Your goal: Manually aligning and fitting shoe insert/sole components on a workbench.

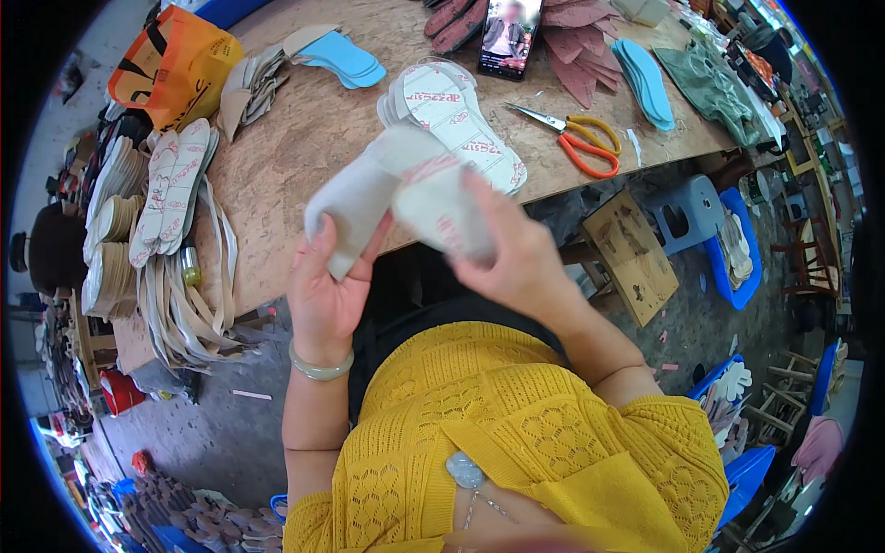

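My left hand (327,290), with a pale bangle at its wrist, pinches the heel end of a plain off-white insole (355,198) between thumb and fingers. My right hand (521,253) grips a white insole (442,212) with red print, its thumb and fingers on the right edge. Both pieces are held up over the table's front edge and overlap at their far ends; motion blurs the printed one. Just beyond them lies a fanned stack of white printed insoles (470,124) on the wooden table (304,138).
Scissors (590,143) with orange and yellow handles lie open at the right, near a phone (507,37) and blue insoles (643,83). More insole stacks (171,189), fabric strips (184,304) and an orange bag (175,69) fill the left side. A wooden stool (631,258) stands below the table's right edge.
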`<action>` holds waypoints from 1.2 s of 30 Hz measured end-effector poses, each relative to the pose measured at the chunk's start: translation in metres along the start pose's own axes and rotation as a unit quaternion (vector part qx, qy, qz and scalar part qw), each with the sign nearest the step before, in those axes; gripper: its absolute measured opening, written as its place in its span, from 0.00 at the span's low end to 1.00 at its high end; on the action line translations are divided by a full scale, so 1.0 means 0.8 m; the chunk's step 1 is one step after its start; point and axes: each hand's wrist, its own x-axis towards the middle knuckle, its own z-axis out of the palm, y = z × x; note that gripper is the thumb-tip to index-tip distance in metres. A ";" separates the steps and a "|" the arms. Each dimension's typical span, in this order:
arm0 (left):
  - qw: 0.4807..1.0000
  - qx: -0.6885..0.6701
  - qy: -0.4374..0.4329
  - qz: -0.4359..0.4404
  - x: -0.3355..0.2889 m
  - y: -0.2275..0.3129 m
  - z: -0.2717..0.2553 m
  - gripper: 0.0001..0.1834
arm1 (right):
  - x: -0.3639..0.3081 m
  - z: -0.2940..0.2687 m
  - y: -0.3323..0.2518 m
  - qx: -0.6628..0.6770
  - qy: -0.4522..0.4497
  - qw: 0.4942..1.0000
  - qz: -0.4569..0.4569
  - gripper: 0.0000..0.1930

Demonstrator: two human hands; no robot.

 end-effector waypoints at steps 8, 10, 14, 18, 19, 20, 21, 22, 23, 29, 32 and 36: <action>0.979 0.161 -0.003 -0.128 -0.021 -0.058 -0.013 0.24 | 0.000 -0.002 -0.017 0.479 -0.101 0.872 0.008 0.51; 0.987 0.111 -0.043 -0.111 -0.025 -0.061 -0.011 0.27 | 0.014 0.004 -0.037 0.601 -0.062 0.791 0.095 0.48; 0.984 0.110 -0.115 -0.084 -0.027 -0.048 -0.010 0.29 | 0.021 0.017 -0.034 0.644 -0.055 0.754 0.112 0.45; 0.959 0.231 -0.156 -0.050 -0.027 -0.041 -0.010 0.22 | 0.022 0.016 -0.034 0.627 -0.058 0.771 0.093 0.44; 0.967 0.184 -0.159 -0.071 -0.026 -0.035 -0.003 0.23 | 0.025 0.013 -0.035 0.640 -0.070 0.760 0.089 0.45; 0.973 0.137 -0.162 -0.092 -0.025 -0.032 0.001 0.24 | 0.027 0.012 -0.035 0.653 -0.081 0.748 0.085 0.45; 0.973 0.137 -0.162 -0.089 -0.022 -0.034 0.001 0.24 | 0.030 0.013 -0.036 0.653 -0.084 0.748 0.083 0.45; 0.976 0.095 -0.184 -0.067 -0.017 -0.039 -0.001 0.28 | 0.032 0.016 -0.037 0.654 -0.082 0.749 0.075 0.45; 0.976 0.053 -0.206 -0.045 -0.012 -0.043 -0.002 0.32 | 0.035 0.019 -0.038 0.655 -0.080 0.749 0.067 0.46; 0.961 -0.132 -0.222 -0.094 0.011 -0.050 -0.010 0.31 | 0.045 0.027 -0.031 0.681 -0.097 0.721 0.078 0.41; 0.966 -0.058 -0.217 -0.129 0.013 -0.038 -0.011 0.34 | 0.050 0.016 -0.021 0.674 -0.155 0.719 0.073 0.41; 0.970 -0.046 -0.192 -0.145 0.016 -0.045 -0.014 0.36 | 0.056 0.009 -0.009 0.669 -0.179 0.717 0.079 0.40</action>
